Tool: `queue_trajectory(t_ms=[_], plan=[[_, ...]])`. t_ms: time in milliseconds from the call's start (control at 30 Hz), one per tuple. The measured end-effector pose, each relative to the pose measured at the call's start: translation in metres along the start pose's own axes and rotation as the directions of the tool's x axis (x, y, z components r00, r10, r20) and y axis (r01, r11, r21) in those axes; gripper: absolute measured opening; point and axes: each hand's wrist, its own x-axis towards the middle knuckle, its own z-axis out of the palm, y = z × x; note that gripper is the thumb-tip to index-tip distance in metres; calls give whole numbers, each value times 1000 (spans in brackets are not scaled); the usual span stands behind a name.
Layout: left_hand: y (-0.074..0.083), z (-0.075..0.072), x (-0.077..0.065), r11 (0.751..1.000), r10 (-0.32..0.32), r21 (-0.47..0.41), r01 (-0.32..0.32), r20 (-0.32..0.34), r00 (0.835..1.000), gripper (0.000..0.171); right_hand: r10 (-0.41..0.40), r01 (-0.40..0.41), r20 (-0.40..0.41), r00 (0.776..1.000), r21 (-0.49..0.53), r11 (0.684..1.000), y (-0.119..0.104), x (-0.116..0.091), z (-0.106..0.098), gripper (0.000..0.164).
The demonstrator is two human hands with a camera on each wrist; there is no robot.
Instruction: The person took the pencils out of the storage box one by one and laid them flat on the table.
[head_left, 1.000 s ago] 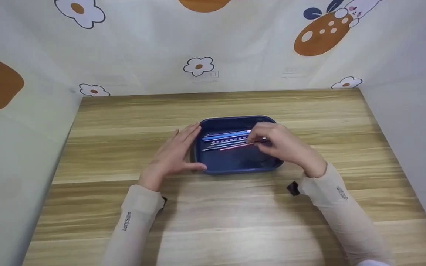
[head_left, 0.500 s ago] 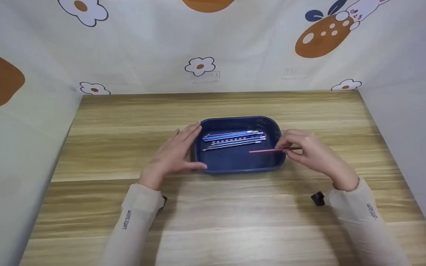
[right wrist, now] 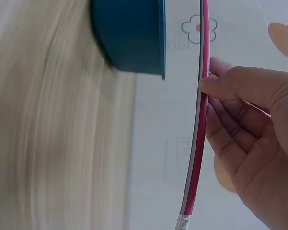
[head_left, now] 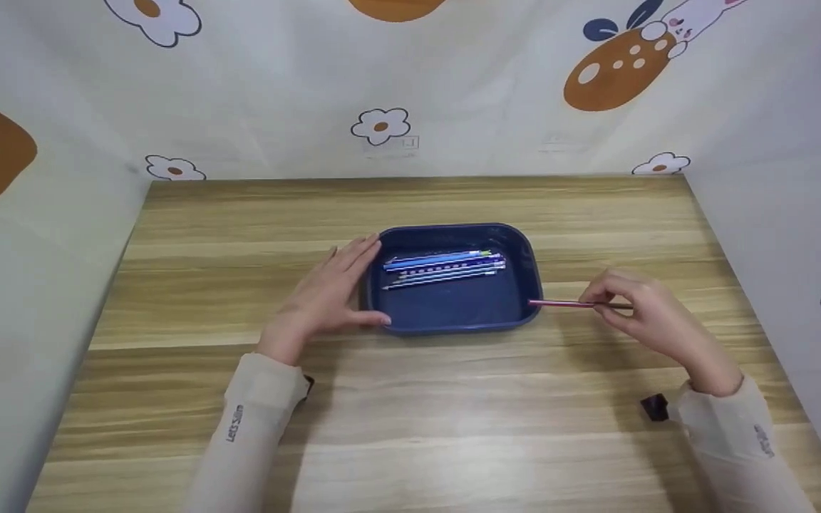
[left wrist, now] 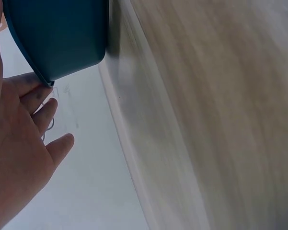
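A red-and-silver striped pencil is pinched between thumb and fingers of my right hand, just right of the dark blue tray. Its left end overlaps the tray's right rim in the head view; in the right wrist view the pencil shows a pale metal band at its lower end. My left hand rests against the tray's left side, fingers and thumb spread. In the left wrist view, fingertips of that hand touch the tray's rim. Several blue, purple and silvery pencils lie side by side inside the tray.
The wood-grain table runs beneath both arms. A pale curtain with flowers and orange shapes stands behind the table, and plain pale walls flank it left and right. A small black piece sits at the right sleeve cuff.
My right hand has lifted the red pencil out from among the others and carried it right, past the tray's right rim. My left hand has stayed at the tray's left side.
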Motion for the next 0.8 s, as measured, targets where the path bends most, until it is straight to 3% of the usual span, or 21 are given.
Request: queue_trajectory(t_ms=[300, 533, 800], plan=[[-2, -2, -3, 1000, -9, -6, 9, 5, 1000, 120, 49, -50, -19, 999, -72, 996, 19, -18, -2, 34], [-3, -1, -4, 1000, -11, -12, 11, 3, 1000, 119, 140, -135, 61, 988, -74, 988, 35, -21, 9, 34], [-4, 1, -3, 1000, -2, 11, 2, -10, 1000, 120, 147, -138, 107, 983, -87, 987, 53, -20, 21, 28]])
